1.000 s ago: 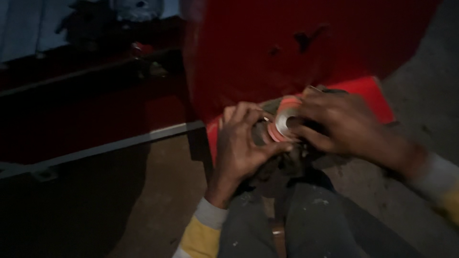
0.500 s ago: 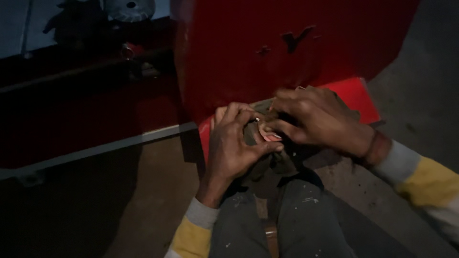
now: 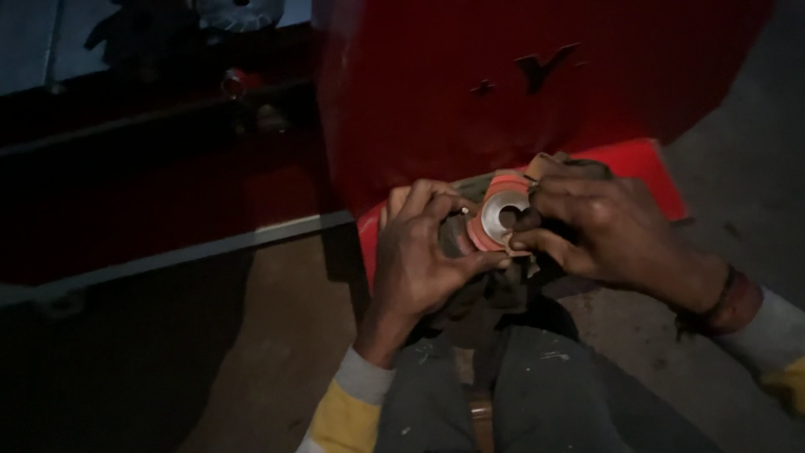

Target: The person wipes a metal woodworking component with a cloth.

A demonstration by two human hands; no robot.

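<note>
A dim workshop floor of bare grey concrete (image 3: 738, 176) lies under us, with a large red-painted metal machine body (image 3: 503, 75) rising just beyond our hands and a dark red frame rail (image 3: 168, 193) running off to the left of them. Our left hand (image 3: 423, 260) and our right hand (image 3: 599, 231) meet over our lap, both closed on a round orange-rimmed metal disc with a central hole (image 3: 501, 220). The left hand's fingers curl around the disc's left edge, its thumb pressed along the lower rim; the right hand grips the disc's right side, thumb lying across the face beside the hole. A dark, crumpled rag (image 3: 495, 289) hangs just below the disc, touching both hands. Under the hands, a bright red flat plate (image 3: 646, 159) juts out from the foot of the machine. Nearest to us are our grey paint-flecked trousers (image 3: 520, 386). Far beyond the left hand, a toothed silver wheel (image 3: 239, 13) shows at the top edge, partly cut off.
</note>
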